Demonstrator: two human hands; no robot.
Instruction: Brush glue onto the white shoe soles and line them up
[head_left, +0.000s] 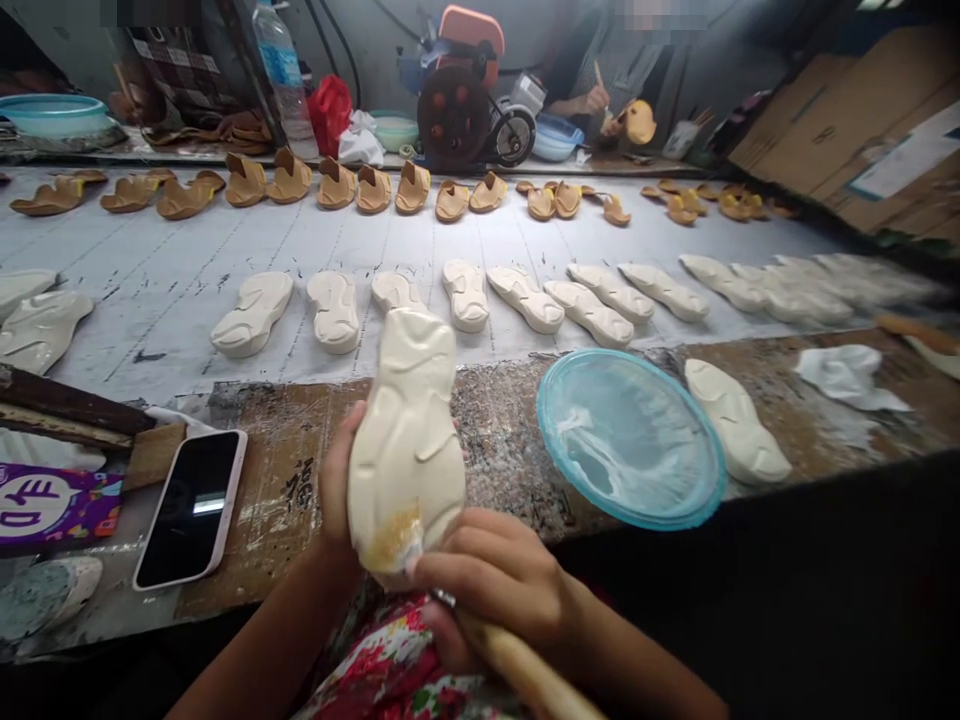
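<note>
"Cream-white, glossy, contoured shoe sole (409,430): how would it handle?"

"Light and fairly stiff, I judge, but slippery around the wet-looking tan patch (397,535) at its near end. I see it raised at the near middle, tilted, nearer than the row of pale soles (334,312)."

"And the hands?"

"The left hand (339,490) is curled round the sole's left edge; the right hand (499,570) pinches a pale wooden-handled tool (525,667) beside the patch, its tip hidden from me."

"Where would you grip?"

"I'd take both side edges at the narrow waist, clear of the patch; that smooth face might mark easily."
</note>
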